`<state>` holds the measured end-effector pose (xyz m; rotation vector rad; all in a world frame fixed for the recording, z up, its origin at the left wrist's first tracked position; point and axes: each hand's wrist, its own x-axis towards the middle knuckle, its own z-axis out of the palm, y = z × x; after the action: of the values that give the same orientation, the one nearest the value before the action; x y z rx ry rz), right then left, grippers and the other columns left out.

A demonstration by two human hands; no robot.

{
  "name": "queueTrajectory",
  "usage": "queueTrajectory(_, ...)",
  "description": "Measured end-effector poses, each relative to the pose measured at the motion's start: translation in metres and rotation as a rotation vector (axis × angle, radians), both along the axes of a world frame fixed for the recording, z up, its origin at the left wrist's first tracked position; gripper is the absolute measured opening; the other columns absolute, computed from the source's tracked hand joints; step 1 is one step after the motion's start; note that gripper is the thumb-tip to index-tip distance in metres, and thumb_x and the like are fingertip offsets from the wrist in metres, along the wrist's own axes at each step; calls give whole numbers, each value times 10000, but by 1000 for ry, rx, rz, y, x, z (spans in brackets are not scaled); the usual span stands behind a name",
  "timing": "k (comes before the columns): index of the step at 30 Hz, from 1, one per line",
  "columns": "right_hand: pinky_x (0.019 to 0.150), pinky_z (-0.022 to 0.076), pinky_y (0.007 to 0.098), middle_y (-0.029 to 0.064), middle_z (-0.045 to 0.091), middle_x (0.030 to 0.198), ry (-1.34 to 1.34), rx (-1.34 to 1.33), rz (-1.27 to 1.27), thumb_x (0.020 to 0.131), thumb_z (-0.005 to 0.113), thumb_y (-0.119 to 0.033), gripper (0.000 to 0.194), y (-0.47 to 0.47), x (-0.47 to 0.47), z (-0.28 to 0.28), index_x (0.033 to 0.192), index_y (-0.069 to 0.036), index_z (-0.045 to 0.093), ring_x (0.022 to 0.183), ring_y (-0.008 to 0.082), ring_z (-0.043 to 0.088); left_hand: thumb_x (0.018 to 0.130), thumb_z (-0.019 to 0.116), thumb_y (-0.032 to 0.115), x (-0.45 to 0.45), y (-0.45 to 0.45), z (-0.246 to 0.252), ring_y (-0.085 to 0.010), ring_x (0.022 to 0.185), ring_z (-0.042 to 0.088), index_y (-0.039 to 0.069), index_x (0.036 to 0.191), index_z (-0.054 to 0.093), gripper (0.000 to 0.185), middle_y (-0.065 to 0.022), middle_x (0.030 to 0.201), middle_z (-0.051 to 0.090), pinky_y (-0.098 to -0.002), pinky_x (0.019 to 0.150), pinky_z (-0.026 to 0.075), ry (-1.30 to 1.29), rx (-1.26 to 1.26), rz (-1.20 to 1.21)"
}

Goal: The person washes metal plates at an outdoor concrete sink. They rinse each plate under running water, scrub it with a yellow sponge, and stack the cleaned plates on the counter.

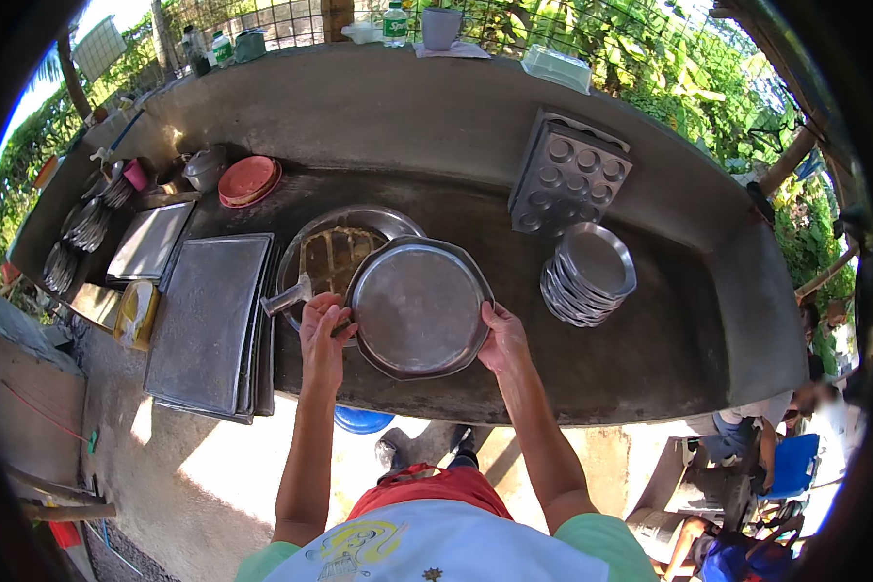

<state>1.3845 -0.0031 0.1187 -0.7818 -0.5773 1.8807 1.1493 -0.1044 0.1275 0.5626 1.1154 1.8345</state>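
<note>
My right hand [503,338] grips the right rim of a round, shallow metal pan [418,309] with a faceted edge. My left hand [325,335] is at the pan's left rim, fingers bent; whether it holds the rim or something small is unclear. Behind the pan, partly covered by it, sits a wide round metal basin [400,221] with a brownish, grid-like pattern showing inside. A grey metal piece like a handle [289,295] lies across the basin's left rim. To the right, a leaning stack of round metal pans [589,276] stands on the dark counter [509,393].
Flat baking trays [211,327] are piled at left, overhanging the counter's front edge, beside a yellow tub [137,314]. Red plates [247,180] and a pot [205,169] stand farther back. Muffin tins [571,171] lean on the rear wall. People sit at lower right, near a blue chair [791,465].
</note>
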Motion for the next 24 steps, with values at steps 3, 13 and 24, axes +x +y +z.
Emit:
queueTrajectory(3,731,506,328,76,625,850,86,-42,-20,877,522,-98,110,3,35,-5,932,-17,573,766,160,603,848,538,165,9,10,-8,-130,942,494,111,1091,455,262,-30,1065,464,-299,757,442,24,-99,24)
queueTrajectory(13,733,365,361,41,592,844,-1563,1176,-600,732,548,37,200,45,145,58,885,-91,539,810,208,567,824,527,123,87,37,4,-130,942,513,88,1096,449,286,-35,1091,481,-277,746,432,93,-156,-96)
queueTrajectory(24,752,349,404,37,576,863,-1850,1201,-564,677,558,-14,202,145,215,-41,854,-111,548,872,231,543,810,544,104,145,38,-7,-152,977,508,73,1124,424,338,-58,1144,399,-304,760,446,80,-195,-39)
